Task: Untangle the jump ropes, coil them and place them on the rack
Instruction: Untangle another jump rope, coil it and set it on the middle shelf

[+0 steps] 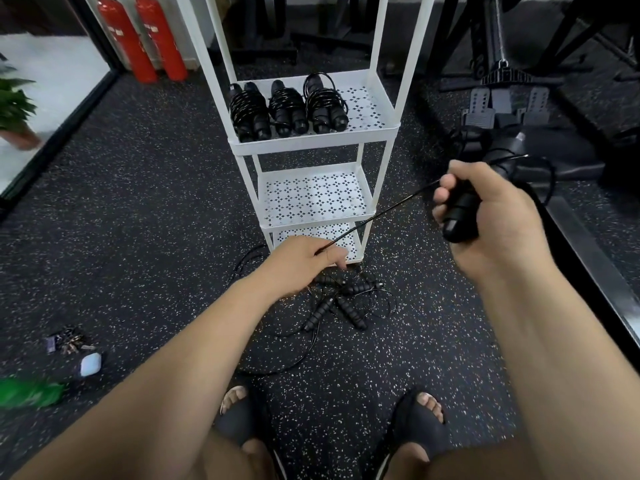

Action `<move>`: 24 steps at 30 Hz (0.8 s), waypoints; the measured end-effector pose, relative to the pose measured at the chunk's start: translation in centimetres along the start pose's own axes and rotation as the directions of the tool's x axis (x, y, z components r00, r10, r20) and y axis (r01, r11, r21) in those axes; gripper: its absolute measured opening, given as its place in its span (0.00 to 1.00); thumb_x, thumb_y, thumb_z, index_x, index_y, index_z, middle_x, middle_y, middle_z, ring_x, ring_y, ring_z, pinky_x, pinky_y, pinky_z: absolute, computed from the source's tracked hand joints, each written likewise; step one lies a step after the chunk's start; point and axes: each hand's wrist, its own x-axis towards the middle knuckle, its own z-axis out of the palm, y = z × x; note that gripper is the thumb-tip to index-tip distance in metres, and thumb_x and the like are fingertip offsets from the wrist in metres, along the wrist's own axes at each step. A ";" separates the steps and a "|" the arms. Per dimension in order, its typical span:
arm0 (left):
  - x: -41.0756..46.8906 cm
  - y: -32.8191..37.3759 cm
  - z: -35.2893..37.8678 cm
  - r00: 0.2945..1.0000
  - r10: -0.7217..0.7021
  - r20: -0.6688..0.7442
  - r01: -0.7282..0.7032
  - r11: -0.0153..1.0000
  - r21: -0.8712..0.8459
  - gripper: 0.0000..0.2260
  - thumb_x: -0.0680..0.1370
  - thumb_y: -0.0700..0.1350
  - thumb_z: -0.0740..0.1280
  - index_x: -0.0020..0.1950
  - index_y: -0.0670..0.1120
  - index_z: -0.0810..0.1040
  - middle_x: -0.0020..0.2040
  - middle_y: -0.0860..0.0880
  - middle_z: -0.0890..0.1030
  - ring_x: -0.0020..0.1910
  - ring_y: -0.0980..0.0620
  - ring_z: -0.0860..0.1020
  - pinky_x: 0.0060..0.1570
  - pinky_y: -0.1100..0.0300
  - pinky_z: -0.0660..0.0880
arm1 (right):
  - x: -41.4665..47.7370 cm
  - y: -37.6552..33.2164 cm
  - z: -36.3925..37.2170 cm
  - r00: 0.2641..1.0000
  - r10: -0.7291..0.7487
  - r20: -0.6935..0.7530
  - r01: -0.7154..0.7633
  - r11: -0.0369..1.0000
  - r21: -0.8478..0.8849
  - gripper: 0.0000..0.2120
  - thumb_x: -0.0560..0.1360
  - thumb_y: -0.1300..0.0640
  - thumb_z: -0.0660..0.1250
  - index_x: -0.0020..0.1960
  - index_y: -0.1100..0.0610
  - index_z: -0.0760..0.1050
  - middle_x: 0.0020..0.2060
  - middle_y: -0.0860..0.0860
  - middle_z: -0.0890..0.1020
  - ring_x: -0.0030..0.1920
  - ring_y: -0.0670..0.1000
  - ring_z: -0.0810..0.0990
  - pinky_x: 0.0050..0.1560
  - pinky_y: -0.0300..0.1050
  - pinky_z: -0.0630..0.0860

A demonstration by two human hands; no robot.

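Three coils [287, 109] sit on the rack [311, 142]. The right grip [491, 206] clasps the handles [460, 220]; the rope [398, 205] runs taut down-left to the left grip [304, 258], which pinches it just above the floor tangle [343, 303].

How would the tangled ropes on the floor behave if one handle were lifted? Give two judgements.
Probably floppy: the tangled ropes lie in loose loops. Likely to drag neighbours along, since cords cross among several handles. The ribbed handles probably resist slipping.
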 end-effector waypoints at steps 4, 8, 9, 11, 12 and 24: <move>-0.2 0.5 0.1 1.000 0.016 -0.012 -0.016 1.000 -0.026 0.24 0.84 0.71 0.53 0.45 0.62 0.84 0.60 0.62 0.86 0.65 0.55 0.81 0.75 0.44 0.71 | 0.0 1.2 -0.2 0.999 0.033 -0.001 -0.033 0.998 0.047 0.12 0.77 0.60 0.77 0.57 0.58 0.76 0.37 0.50 0.82 0.34 0.47 0.79 0.35 0.39 0.74; -0.5 1.6 0.2 0.998 0.042 -0.047 -0.043 0.999 -0.024 0.25 0.85 0.68 0.53 0.45 0.59 0.84 0.56 0.62 0.86 0.60 0.57 0.82 0.71 0.46 0.73 | -0.7 3.7 0.6 0.990 0.133 0.051 -0.129 0.989 -0.074 0.22 0.69 0.58 0.84 0.58 0.57 0.79 0.38 0.50 0.83 0.35 0.48 0.79 0.36 0.42 0.77; -0.5 1.9 0.2 0.997 0.054 -0.057 -0.056 0.998 -0.026 0.25 0.86 0.67 0.53 0.47 0.58 0.85 0.55 0.60 0.86 0.59 0.56 0.82 0.69 0.47 0.74 | -1.0 4.4 0.8 0.984 0.166 0.063 -0.159 0.983 -0.095 0.22 0.68 0.59 0.84 0.57 0.57 0.79 0.38 0.50 0.83 0.36 0.48 0.79 0.37 0.43 0.78; -0.6 2.6 0.1 0.994 0.074 -0.075 -0.075 0.997 -0.005 0.23 0.87 0.63 0.54 0.54 0.55 0.85 0.55 0.55 0.87 0.55 0.54 0.83 0.63 0.50 0.77 | -1.6 5.6 1.4 0.972 0.220 0.080 -0.209 0.969 -0.128 0.19 0.70 0.60 0.83 0.56 0.57 0.79 0.39 0.51 0.83 0.35 0.49 0.79 0.41 0.44 0.78; -0.6 2.8 0.1 0.993 0.079 -0.083 -0.079 0.997 0.006 0.20 0.88 0.60 0.55 0.54 0.54 0.84 0.53 0.52 0.87 0.52 0.52 0.83 0.57 0.52 0.78 | -2.0 6.2 1.8 0.967 0.241 0.086 -0.228 0.964 -0.138 0.17 0.71 0.60 0.83 0.55 0.58 0.79 0.38 0.52 0.83 0.35 0.49 0.79 0.43 0.45 0.78; -1.4 4.2 -0.3 0.991 0.132 -0.025 -0.122 0.961 0.247 0.15 0.79 0.36 0.60 0.38 0.55 0.69 0.41 0.52 0.78 0.43 0.47 0.78 0.44 0.51 0.76 | -3.7 8.4 3.2 0.996 0.040 0.074 0.006 0.844 -0.537 0.07 0.77 0.62 0.74 0.47 0.66 0.80 0.34 0.54 0.85 0.31 0.49 0.81 0.32 0.41 0.78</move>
